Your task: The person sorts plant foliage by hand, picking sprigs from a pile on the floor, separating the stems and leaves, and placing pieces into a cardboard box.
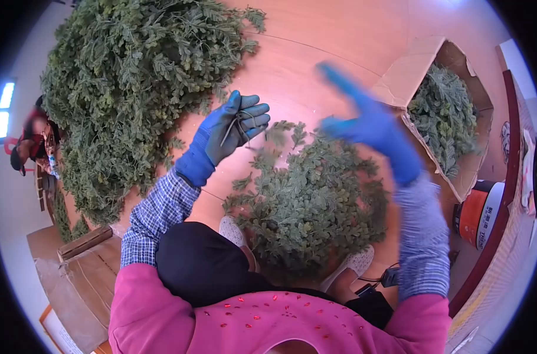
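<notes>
My left hand (238, 123), in a blue glove, is turned palm up with its fingers curled over several thin, dark, stem-like strands (240, 125). Motion blurs my right hand (363, 118), gloved in blue too; its fingers look spread apart and nothing shows in them. Beneath both hands, a pile of green leafy sprigs (310, 203) lies on the floor between my feet. A few loose sprigs (298, 134) lie at the pile's upper edge, between the hands.
A large heap of green sprigs (133, 88) rises at the left. To the right, an open cardboard box (404, 76) holds more greenery (442, 112), with an orange and white container (480, 213) below it. Flattened cardboard (85, 283) lies lower left. Another person (37, 141) is at far left.
</notes>
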`<state>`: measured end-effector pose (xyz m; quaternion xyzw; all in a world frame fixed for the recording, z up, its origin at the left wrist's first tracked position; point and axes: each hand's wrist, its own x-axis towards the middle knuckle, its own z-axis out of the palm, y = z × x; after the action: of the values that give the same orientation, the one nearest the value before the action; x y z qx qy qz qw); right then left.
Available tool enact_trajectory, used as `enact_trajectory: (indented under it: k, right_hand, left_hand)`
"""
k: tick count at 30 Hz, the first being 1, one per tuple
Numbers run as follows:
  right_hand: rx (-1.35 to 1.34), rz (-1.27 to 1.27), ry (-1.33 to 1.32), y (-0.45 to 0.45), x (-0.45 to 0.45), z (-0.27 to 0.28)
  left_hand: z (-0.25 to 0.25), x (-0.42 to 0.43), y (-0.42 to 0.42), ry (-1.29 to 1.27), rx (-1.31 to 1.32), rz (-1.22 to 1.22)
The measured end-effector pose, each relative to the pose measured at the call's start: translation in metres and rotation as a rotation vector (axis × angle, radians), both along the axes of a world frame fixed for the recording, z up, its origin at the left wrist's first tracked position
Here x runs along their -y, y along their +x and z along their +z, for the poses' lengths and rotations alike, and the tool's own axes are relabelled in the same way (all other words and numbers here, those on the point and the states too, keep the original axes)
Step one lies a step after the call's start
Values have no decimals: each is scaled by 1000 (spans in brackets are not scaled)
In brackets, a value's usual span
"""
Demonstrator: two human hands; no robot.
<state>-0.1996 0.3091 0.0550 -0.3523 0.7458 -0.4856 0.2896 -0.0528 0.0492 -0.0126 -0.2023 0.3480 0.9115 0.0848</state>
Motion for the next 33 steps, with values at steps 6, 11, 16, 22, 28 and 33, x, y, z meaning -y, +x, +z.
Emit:
enact_trajectory:
  k: [6,11,16,22,28,33]
  right_hand:
    - [954,370,-144,122,93,-119]
    - [-331,449,193,136,57,-68]
    - [-547,245,174,105,-2,-57]
    - [-615,625,364,82,-25,-85]
    - [-642,617,395,63,23,-39]
    - [-631,707,301,76,48,-31]
  left_hand:
    - [9,-8,23,11,39,178]
    - [-60,58,127,-83,92,522]
    - [-45,80,295,-809,469,455]
    - [-178,7,699,-1447,555,-970]
    - [-51,96,404,-1028,687,-116]
    - [54,214,76,-2084,16,592]
